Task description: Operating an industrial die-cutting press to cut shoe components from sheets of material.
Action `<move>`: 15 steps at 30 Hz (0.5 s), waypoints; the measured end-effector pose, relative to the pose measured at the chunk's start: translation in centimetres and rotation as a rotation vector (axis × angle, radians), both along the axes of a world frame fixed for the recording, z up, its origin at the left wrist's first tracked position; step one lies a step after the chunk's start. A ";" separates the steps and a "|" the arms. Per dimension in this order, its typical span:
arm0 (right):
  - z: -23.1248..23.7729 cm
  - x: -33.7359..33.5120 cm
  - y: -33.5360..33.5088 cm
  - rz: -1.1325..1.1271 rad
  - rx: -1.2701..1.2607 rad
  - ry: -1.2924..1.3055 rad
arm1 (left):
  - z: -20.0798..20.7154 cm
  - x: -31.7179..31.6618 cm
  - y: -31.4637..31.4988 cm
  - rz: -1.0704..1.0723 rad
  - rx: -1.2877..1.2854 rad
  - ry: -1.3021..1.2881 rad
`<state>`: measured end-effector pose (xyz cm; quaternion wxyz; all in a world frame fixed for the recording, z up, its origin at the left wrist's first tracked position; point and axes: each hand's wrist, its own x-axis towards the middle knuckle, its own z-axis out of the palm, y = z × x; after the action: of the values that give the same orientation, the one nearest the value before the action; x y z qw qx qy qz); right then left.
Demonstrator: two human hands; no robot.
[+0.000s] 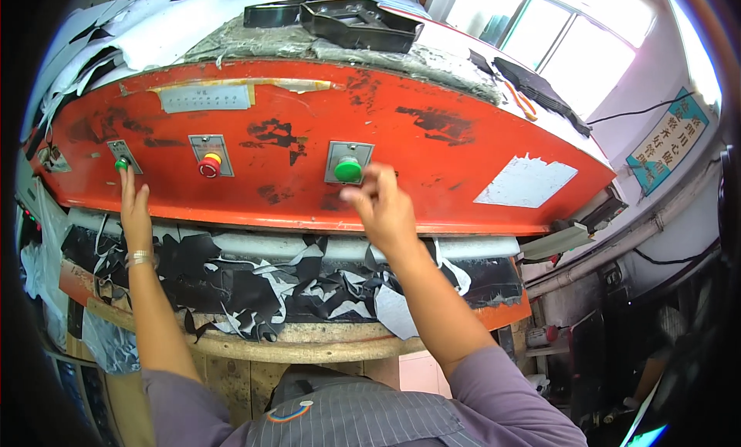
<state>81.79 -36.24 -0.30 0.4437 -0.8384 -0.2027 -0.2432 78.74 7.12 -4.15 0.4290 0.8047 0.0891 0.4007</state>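
The person's left hand [136,208] is fingering the left green button [121,165] while the right hand [384,208], loosely curled and holding nothing, is nearing the right green button [348,169], seemingly unpressed.

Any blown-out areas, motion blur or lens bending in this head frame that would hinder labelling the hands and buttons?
Head view: the window at upper right is blown out; the red press head bows with the fisheye; the right hand is slightly motion-smeared by the middle green button; the left hand and left green button are sharp; corners are dark.
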 end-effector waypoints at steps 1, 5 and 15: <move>-1.7 -1.8 -0.7 0.022 0.002 0.012 | -0.4 -1.6 -1.3 -0.048 -0.012 0.056; -6.9 -12.1 -2.5 0.440 -0.524 0.482 | -3.2 -8.1 -10.3 -0.264 0.052 0.266; -12.6 -20.5 -4.4 0.220 -0.629 0.277 | -9.0 -8.3 -37.1 -1.242 0.474 0.497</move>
<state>61.32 -40.59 -12.87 0.2107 -0.9320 -0.2948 -0.0037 70.40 -30.02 -13.20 0.3586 0.8459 -0.3807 -0.1048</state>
